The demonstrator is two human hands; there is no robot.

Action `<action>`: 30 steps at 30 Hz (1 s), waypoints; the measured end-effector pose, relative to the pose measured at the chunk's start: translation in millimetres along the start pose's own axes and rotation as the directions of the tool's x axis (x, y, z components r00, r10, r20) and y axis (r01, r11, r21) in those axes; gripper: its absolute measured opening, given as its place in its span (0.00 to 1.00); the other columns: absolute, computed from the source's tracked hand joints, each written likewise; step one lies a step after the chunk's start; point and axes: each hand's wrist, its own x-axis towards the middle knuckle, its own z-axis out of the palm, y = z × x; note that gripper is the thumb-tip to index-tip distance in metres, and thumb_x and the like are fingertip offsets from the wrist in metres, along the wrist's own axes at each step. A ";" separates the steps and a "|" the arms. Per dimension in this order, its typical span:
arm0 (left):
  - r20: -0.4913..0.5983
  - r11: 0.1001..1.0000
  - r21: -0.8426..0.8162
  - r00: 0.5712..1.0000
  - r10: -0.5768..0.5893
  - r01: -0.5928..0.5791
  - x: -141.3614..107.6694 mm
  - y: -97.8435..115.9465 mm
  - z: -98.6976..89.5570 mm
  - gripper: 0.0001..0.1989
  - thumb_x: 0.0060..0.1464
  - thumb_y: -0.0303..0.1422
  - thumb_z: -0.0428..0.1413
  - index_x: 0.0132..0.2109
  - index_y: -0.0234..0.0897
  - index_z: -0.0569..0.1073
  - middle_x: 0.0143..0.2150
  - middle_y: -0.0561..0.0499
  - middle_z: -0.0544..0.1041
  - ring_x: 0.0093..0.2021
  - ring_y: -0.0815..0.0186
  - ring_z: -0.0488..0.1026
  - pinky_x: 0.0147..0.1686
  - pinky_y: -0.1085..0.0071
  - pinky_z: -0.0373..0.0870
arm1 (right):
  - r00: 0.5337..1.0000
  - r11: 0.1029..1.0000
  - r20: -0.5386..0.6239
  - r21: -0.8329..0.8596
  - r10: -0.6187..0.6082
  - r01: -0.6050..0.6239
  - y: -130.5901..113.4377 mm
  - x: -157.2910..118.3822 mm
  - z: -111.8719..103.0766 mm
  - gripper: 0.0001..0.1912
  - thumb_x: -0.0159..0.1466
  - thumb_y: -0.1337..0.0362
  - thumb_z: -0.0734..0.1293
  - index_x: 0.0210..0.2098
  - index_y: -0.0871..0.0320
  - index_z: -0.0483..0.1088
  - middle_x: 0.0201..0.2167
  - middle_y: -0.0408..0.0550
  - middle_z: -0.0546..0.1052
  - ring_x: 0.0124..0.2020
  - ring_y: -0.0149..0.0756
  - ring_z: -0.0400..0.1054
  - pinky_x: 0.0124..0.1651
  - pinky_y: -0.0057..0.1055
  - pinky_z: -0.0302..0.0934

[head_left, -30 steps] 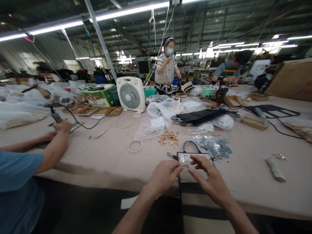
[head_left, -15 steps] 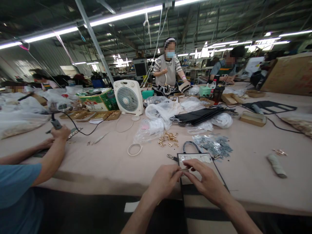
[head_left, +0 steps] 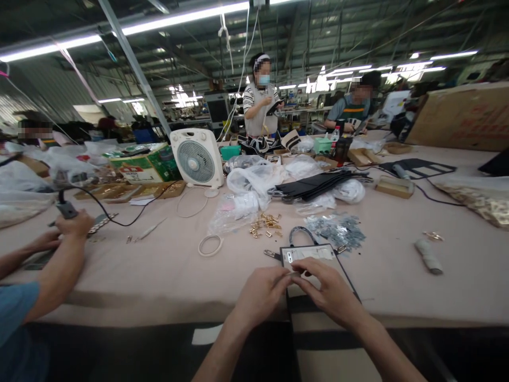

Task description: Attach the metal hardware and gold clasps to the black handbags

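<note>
My left hand (head_left: 265,291) and my right hand (head_left: 329,286) meet at the fingertips. Between them they pinch a small, thin greyish piece (head_left: 295,275), too small to name. Right below lies a black-and-beige bag panel (head_left: 330,322), hanging over the table's front edge. At its top is a dark looped handle (head_left: 299,229), with metal-ended straps on both sides. Pale strips (head_left: 314,253) lie across the panel's upper part, partly covered by my right fingers. Just beyond are a heap of small greyish-blue pieces (head_left: 338,231) and some gold metal fittings (head_left: 265,225).
A roll of tape (head_left: 210,245) sits left of my hands, and a wrapped tool handle (head_left: 428,257) at right. Farther back stand a fan (head_left: 198,158), plastic bags and stacked black straps (head_left: 318,184). A co-worker's arm (head_left: 59,265) works at left; others are across the table.
The whole view has shifted, so the table things appear farther left. My hands keep their pinch over the panel. The co-worker across now holds a dark piece up in front.
</note>
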 end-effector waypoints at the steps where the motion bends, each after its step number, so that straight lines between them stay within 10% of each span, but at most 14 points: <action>1: 0.004 1.000 0.002 1.000 0.004 -0.004 -0.2 0.1 0.3 0.13 0.69 0.36 0.52 0.45 0.41 0.82 0.41 0.51 0.83 0.40 0.64 0.77 0.40 0.74 0.66 | 1.000 1.000 0.003 0.009 0.005 -0.005 -0.6 -0.7 -0.4 0.12 0.71 0.59 0.68 0.53 0.51 0.75 0.48 0.51 0.80 0.46 0.43 0.75 0.51 0.39 0.71; 30: -0.011 0.994 0.005 0.994 0.106 -0.106 -21.0 -5.3 25.2 0.13 0.63 0.33 0.54 0.33 0.38 0.81 0.30 0.51 0.80 0.32 0.66 0.75 0.35 0.73 0.66 | 0.971 0.895 0.095 0.377 0.220 -0.239 -19.8 -38.3 6.5 0.07 0.70 0.60 0.69 0.36 0.55 0.75 0.33 0.42 0.76 0.37 0.35 0.71 0.43 0.29 0.65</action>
